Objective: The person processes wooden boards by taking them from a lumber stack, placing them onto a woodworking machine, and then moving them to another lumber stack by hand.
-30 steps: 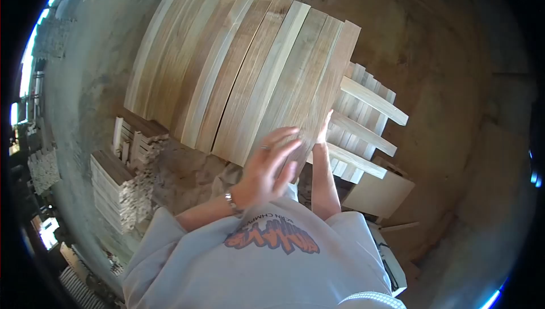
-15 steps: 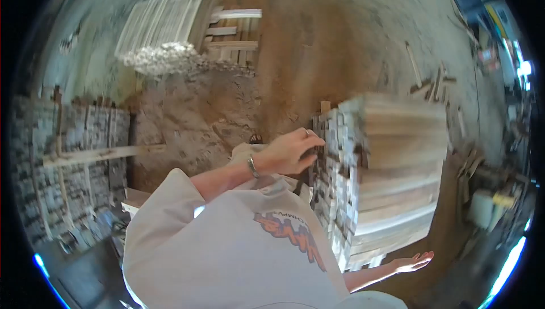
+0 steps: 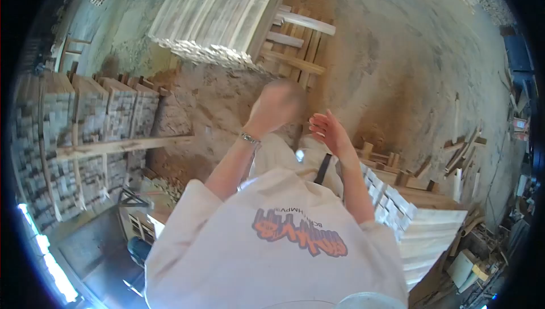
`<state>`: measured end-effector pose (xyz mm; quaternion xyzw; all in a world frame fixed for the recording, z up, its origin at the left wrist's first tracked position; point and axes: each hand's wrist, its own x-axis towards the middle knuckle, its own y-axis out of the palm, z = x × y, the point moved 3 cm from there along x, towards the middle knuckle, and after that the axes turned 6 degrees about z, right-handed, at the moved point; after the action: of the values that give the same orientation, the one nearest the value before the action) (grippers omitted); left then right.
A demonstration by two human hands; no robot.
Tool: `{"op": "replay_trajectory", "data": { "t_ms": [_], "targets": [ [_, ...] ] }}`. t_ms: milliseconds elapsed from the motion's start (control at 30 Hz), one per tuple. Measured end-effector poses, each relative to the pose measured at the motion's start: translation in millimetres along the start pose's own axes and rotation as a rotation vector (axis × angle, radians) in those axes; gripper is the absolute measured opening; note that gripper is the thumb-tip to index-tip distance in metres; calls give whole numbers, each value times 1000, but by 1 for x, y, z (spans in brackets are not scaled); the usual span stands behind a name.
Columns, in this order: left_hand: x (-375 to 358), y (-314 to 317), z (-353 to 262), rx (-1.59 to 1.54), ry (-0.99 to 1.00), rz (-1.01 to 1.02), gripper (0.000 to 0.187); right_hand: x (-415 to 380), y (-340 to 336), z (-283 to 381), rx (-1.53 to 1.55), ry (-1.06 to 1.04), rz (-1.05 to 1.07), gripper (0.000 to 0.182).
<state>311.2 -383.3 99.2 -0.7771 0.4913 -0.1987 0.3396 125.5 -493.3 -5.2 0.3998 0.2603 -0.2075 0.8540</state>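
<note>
Floor: dirt floor (image 3: 392, 53), sawdust-brown, with a heaped mound near the middle.
Far stack: pile of pale boards (image 3: 218, 17) resting on cross battens (image 3: 295, 39).
Left: rows of stacked timber (image 3: 68, 139) with a long strip laid across.
Right: stack of sawn planks (image 3: 423, 229); loose offcuts (image 3: 462, 144) scattered nearby.

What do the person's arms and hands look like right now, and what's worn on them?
Both arms are bare below the short sleeves of a light grey T-shirt with an orange and dark printed logo. The left hand, motion-blurred, has a silver bracelet at the wrist. The right hand shows no glove, watch or band.
</note>
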Motion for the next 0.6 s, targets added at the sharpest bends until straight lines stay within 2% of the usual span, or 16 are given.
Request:
{"op": "replay_trajectory", "data": {
  "t_ms": [33, 67, 133, 233, 300, 367, 400, 500, 600],
  "targets": [
    [11, -13, 27, 64, -85, -36, 40, 41, 0, 2, 30, 135, 13, 55],
    [21, -23, 53, 67, -96, -9, 40, 77, 4, 7, 54, 151, 8, 55],
    [44, -38, 111, 37, -303, -6, 43, 140, 17, 12, -367, 263, -134, 65],
    [81, -40, 186, 159, -413, 26, 44, 217, 46, 6, -316, 278, -136, 71],
    [111, -25, 242, 140, -430, 102, 51, 270, 55, -18, -158, 333, -144, 73],
    [154, -15, 274, 330, -275, -67, 59, 338, 54, -39, 83, 336, -198, 74],
    [175, -8, 288, 382, -194, -83, 61, 373, 46, -57, 144, 326, -238, 82],
    [195, 17, 301, 521, -107, -86, 65, 494, 15, -117, 276, 170, -393, 76],
    [195, 29, 307, 632, -66, -32, 65, 516, 0, -130, 365, 103, -476, 75]
  ]
}}
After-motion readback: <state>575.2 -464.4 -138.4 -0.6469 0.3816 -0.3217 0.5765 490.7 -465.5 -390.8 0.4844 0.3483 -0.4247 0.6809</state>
